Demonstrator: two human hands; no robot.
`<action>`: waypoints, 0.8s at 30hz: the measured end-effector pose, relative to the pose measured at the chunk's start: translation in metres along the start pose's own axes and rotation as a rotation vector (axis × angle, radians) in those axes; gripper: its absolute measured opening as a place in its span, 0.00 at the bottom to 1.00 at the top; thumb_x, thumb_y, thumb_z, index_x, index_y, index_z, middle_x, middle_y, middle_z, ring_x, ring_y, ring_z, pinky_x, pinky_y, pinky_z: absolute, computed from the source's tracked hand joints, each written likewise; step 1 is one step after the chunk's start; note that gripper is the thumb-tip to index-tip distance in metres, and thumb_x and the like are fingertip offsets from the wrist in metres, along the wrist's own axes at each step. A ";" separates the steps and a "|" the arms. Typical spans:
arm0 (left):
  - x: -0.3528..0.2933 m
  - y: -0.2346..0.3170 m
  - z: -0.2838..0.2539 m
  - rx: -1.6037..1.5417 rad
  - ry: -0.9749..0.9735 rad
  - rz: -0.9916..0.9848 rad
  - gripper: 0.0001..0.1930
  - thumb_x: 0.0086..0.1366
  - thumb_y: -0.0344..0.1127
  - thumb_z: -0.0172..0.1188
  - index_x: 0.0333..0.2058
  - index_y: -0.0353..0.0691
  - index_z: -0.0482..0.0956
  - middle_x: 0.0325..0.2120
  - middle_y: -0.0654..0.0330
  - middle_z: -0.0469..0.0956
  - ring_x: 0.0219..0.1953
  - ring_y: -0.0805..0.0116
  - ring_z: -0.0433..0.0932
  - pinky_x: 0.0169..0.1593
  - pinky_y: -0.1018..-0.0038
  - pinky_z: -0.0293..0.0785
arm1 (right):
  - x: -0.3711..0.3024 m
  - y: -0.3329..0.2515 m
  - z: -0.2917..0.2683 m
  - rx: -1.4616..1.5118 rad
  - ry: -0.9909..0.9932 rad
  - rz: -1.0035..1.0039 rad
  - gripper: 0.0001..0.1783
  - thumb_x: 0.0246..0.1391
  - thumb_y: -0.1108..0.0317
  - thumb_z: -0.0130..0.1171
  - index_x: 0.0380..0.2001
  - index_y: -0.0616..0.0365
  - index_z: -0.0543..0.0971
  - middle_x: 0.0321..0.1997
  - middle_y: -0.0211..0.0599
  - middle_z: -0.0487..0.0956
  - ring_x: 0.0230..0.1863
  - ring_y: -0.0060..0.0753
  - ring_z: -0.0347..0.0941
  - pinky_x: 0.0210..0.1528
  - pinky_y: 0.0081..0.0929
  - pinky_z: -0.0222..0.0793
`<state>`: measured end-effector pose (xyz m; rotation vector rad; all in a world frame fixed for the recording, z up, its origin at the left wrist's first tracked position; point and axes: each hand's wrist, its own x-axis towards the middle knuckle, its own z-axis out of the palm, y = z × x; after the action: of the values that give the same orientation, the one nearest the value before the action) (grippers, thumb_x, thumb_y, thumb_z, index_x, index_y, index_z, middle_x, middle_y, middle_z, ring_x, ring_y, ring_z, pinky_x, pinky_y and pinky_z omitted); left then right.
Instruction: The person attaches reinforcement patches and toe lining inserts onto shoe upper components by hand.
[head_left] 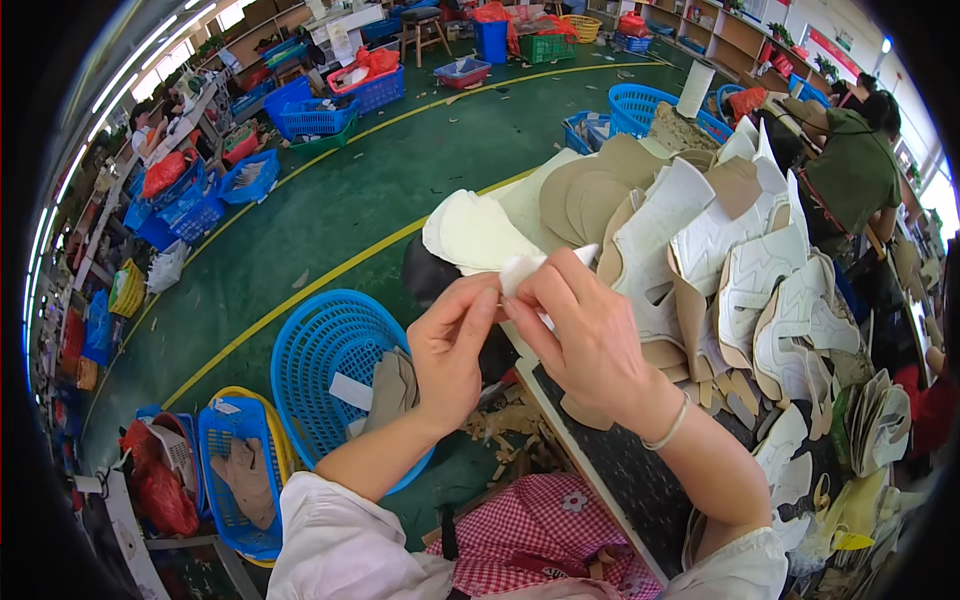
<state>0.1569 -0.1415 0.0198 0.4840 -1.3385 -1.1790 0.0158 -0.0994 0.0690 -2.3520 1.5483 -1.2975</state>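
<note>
Red checked cloth point(545, 530) at bottom centre, on my lap. Centre frame: my left hand point(452, 345) and right hand point(585, 335) both pinch a small white piece point(522, 268), fingers closed on it, held up over the dark table edge point(610, 465). Round blue basket point(325, 365) just left of my left wrist, on the green floor. Right of my hands, a stack of white and tan shoe-upper pieces point(720, 260) on the table. Upper left: more blue crates point(315, 115). Upper right: a person in green point(855, 170).
</note>
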 end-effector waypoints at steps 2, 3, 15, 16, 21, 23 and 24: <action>-0.001 0.002 -0.003 -0.154 -0.005 -0.107 0.08 0.65 0.23 0.55 0.41 0.28 0.79 0.38 0.59 0.77 0.40 0.75 0.75 0.44 0.80 0.72 | -0.004 0.001 0.004 -0.049 -0.012 -0.013 0.08 0.55 0.69 0.56 0.32 0.59 0.69 0.30 0.41 0.67 0.28 0.46 0.70 0.28 0.38 0.68; 0.000 0.004 -0.005 -0.055 -0.070 -0.047 0.09 0.65 0.22 0.54 0.43 0.28 0.78 0.40 0.58 0.76 0.41 0.75 0.75 0.44 0.80 0.72 | -0.003 0.002 0.004 -0.052 -0.024 -0.014 0.08 0.55 0.69 0.56 0.32 0.59 0.69 0.30 0.41 0.67 0.28 0.46 0.70 0.28 0.38 0.68; 0.014 -0.012 -0.017 -0.181 -0.181 -0.071 0.09 0.64 0.21 0.56 0.43 0.26 0.77 0.39 0.56 0.76 0.39 0.73 0.77 0.46 0.79 0.74 | 0.007 0.005 0.006 0.138 -0.046 0.080 0.03 0.51 0.76 0.56 0.28 0.62 0.72 0.27 0.40 0.70 0.27 0.40 0.74 0.27 0.31 0.68; 0.014 -0.015 -0.018 -0.232 -0.180 -0.079 0.09 0.64 0.22 0.55 0.43 0.26 0.77 0.38 0.57 0.77 0.38 0.73 0.78 0.46 0.78 0.74 | 0.007 0.007 0.008 0.191 -0.040 0.121 0.03 0.50 0.76 0.56 0.27 0.63 0.73 0.27 0.39 0.71 0.27 0.37 0.75 0.28 0.28 0.70; 0.017 -0.011 -0.021 -0.300 -0.167 -0.173 0.09 0.66 0.25 0.55 0.42 0.28 0.77 0.33 0.59 0.78 0.38 0.74 0.78 0.44 0.77 0.74 | 0.007 0.010 0.012 0.388 -0.023 0.248 0.02 0.49 0.78 0.57 0.27 0.65 0.74 0.28 0.36 0.74 0.27 0.27 0.76 0.32 0.23 0.73; 0.017 -0.009 -0.022 -0.451 -0.038 -0.266 0.08 0.65 0.28 0.56 0.41 0.30 0.78 0.32 0.60 0.79 0.36 0.75 0.77 0.43 0.77 0.74 | 0.008 0.012 0.014 0.546 0.066 0.362 0.03 0.48 0.78 0.57 0.28 0.66 0.75 0.27 0.36 0.76 0.27 0.24 0.75 0.34 0.21 0.74; 0.018 -0.010 -0.029 -0.366 0.015 -0.199 0.08 0.65 0.28 0.57 0.41 0.31 0.78 0.32 0.60 0.79 0.35 0.74 0.77 0.42 0.76 0.74 | 0.011 0.016 0.014 0.549 0.068 0.360 0.03 0.48 0.78 0.57 0.28 0.66 0.75 0.27 0.36 0.76 0.27 0.24 0.75 0.34 0.21 0.74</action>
<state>0.1761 -0.1707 0.0135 0.3644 -1.0467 -1.5441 0.0150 -0.1212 0.0597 -1.6345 1.3242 -1.4789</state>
